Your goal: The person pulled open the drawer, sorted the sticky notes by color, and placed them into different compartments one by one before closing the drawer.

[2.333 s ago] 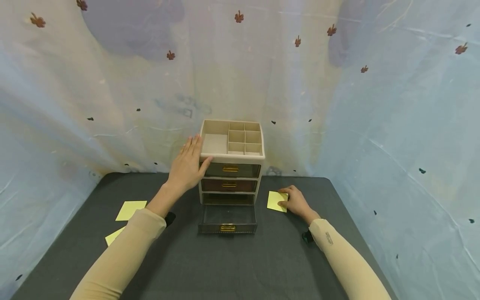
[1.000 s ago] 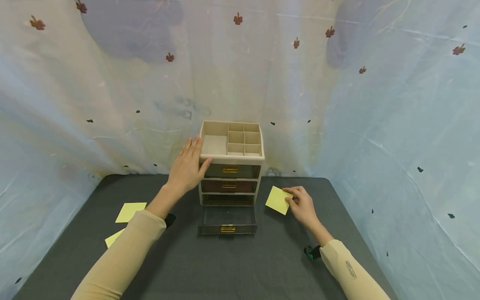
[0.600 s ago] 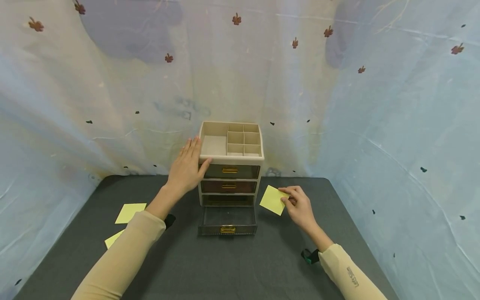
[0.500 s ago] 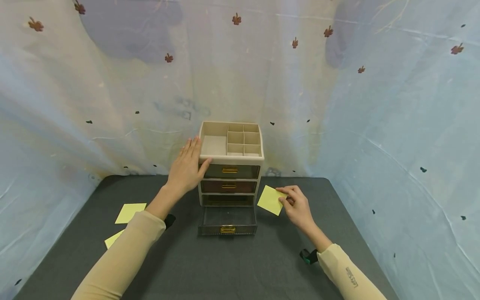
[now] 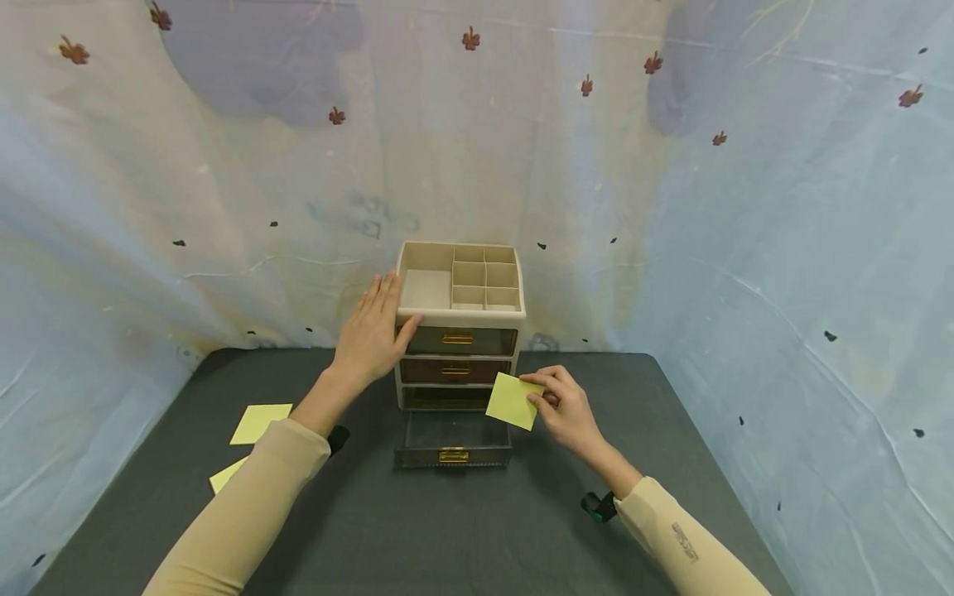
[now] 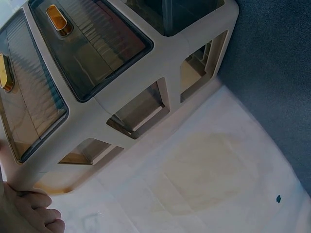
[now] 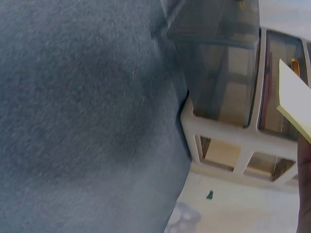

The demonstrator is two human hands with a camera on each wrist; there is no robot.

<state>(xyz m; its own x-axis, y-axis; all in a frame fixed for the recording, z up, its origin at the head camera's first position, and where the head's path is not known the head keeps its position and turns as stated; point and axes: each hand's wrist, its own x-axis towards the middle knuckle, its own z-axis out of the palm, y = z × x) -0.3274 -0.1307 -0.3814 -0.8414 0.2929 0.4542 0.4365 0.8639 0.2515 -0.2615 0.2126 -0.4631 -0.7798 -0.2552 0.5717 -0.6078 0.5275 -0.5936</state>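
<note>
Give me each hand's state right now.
Left hand: open, resting against the drawer unit.
Right hand: closed, pinching a yellow note pad.

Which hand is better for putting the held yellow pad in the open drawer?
Probably the right hand: it pinches the pad close to the open drawer. The left hand holds no pad and rests against the cabinet's left side.

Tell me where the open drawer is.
In the lower middle of the head view, the open drawer juts from the bottom of the cabinet, left of the right hand.
</note>
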